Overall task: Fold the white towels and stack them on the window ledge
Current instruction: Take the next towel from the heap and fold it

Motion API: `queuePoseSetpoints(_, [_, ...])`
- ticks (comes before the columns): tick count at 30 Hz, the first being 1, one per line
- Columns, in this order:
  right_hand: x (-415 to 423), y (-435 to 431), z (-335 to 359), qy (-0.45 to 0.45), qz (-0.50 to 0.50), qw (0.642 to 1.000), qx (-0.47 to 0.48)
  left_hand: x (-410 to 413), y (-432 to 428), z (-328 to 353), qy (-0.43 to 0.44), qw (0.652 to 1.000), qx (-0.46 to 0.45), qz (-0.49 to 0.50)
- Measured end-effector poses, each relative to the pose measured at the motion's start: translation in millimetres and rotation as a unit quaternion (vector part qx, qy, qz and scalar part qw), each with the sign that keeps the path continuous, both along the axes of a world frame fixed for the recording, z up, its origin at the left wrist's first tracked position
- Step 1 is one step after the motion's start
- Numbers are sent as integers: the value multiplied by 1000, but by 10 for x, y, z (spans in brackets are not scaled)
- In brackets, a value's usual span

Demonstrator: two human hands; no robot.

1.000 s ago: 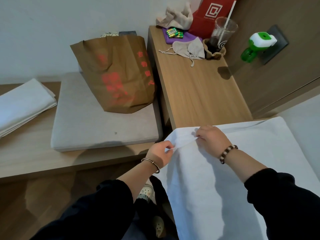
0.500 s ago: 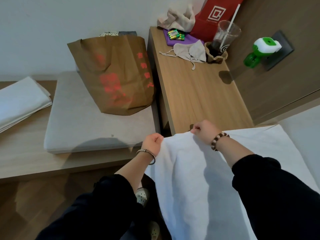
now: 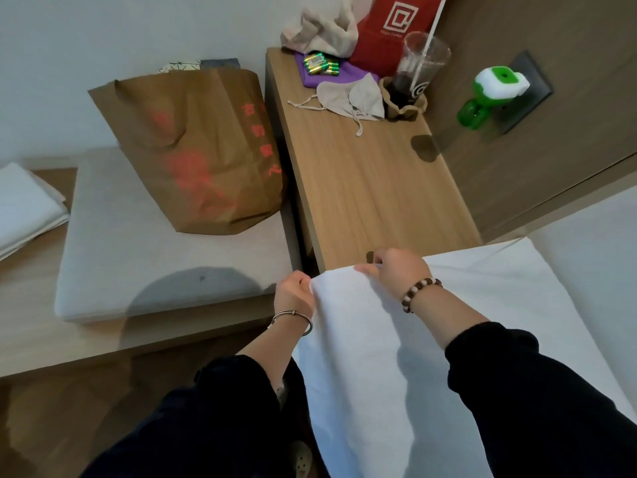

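A white towel (image 3: 372,343) lies spread over the bed's near corner, with its far edge lifted. My left hand (image 3: 294,293) pinches that edge at the left corner. My right hand (image 3: 396,267) grips the same edge a little to the right, with fingers curled over the cloth. A stack of folded white towels (image 3: 24,205) rests on the wooden ledge (image 3: 34,305) at the far left.
A grey cushion (image 3: 138,270) lies on the ledge with a brown paper bag (image 3: 196,150) standing on it. The wooden side table (image 3: 372,188) holds a plastic cup (image 3: 418,70), cloths, batteries and a red bag. A green device (image 3: 489,94) is plugged into the wall.
Both hands have lifted the towel's far edge and pulled it taut. The right hand moved slightly away from the left, spreading the edge between them.
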State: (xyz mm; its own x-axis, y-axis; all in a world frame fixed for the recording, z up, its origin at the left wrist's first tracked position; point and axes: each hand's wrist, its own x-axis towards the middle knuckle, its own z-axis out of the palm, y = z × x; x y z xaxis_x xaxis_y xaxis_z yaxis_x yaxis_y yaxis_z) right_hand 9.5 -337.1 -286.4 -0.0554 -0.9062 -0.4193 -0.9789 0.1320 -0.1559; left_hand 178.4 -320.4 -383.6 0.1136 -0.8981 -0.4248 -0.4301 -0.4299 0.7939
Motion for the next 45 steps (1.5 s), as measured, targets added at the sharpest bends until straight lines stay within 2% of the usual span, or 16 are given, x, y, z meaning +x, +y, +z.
queuePoseSetpoints(3, [-340, 8, 47, -19, -20, 1000, -5, -178, -52, 261, -82, 982, -171, 21])
queuePoseSetpoints(5, [-645, -7, 61, -25, -40, 999, 17, -399, -94, 477, -109, 960, -243, -90])
queuePoseSetpoints(8, [-1105, -41, 117, 26, -32, 998, 41, -822, -65, 601, -139, 907, -271, -292])
queuePoseSetpoints(13, [-1660, -49, 215, 173, 61, 971, 151, -1133, -40, 454, -275, 837, -250, -402])
queuePoseSetpoints(14, [-1708, -57, 214, 200, 66, 968, 137, -1139, -45, 445, -292, 829, -246, -408])
queuePoseSetpoints(16, [-1746, -61, 177, 240, 32, 969, 38, -1148, -50, 459, -322, 819, -227, -417])
queuePoseSetpoints(19, [-1777, 29, 24, 197, -81, 961, -174, -1160, -19, 489, -372, 795, -201, -435])
queuePoseSetpoints(22, [-1814, 214, -105, 114, -166, 928, -314, -1141, -10, 507, -364, 795, -195, -444])
queuePoseSetpoints(24, [-1802, 349, -131, 97, -181, 913, -354, -1133, -10, 515, -357, 794, -198, -450])
queuePoseSetpoints(26, [-1764, 465, -172, 108, -147, 937, -296, -1138, -15, 518, -365, 789, -196, -454])
queuePoseSetpoints(28, [-1784, 582, -256, 132, -129, 973, -142, -1146, -13, 512, -374, 787, -185, -454])
queuePoseSetpoints(31, [-2021, 658, -387, 101, -142, 984, -26, -1151, -6, 501, -377, 786, -179, -456])
queuePoseSetpoints(34, [-2199, 558, -422, 87, -166, 982, -20, -1153, -7, 485, -368, 791, -185, -453])
queuePoseSetpoints(38, [-2271, 479, -512, 104, -194, 973, -74, -1148, -8, 425, -371, 790, -201, -445])
queuePoseSetpoints(43, [-2210, 327, -495, 104, -317, 939, -80, -1164, -11, 408, -374, 796, -203, -430])
queuePoseSetpoints(45, [-1974, 359, -459, 115, -336, 931, -83, -1173, -5, 388, -382, 793, -216, -423])
